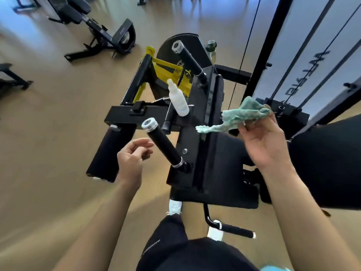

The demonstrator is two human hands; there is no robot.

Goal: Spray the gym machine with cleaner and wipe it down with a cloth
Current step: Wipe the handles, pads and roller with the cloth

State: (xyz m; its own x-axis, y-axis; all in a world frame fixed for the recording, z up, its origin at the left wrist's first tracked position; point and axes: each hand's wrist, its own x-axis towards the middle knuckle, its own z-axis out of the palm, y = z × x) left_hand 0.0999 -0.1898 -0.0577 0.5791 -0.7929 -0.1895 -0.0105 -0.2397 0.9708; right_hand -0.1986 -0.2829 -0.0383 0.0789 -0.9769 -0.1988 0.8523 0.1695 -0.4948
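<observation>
The person stands over the black gym machine (197,178) and looks down on it. The right hand (262,141) is up in the air over the right side of the machine. Its fingers and thumb pinch a green cloth (240,114). One end of the cloth hangs loose and points left, over the black pad (224,151), and it does not seem to touch the pad. The left hand (133,156) is just beside the near handle (163,142), on its left. Its fingers are bent a little and loose, and they hold nothing. The picture is a bit blurry there, so I cannot tell if a fingertip touches the handle. The white spray bottle (178,99) rests on the machine's frame near the middle, past the near handle and in front of the far handle (188,59). No hand is on it. I think the step now is wiping, since the cloth is in hand and the bottle is put down. To do it well, bunch the loose end into the palm so it does not flap. Then press the cloth flat and rub in long strokes. Go all the way round each handle, since hands grab them most. Take care not to bump the bottle off the frame.
</observation>
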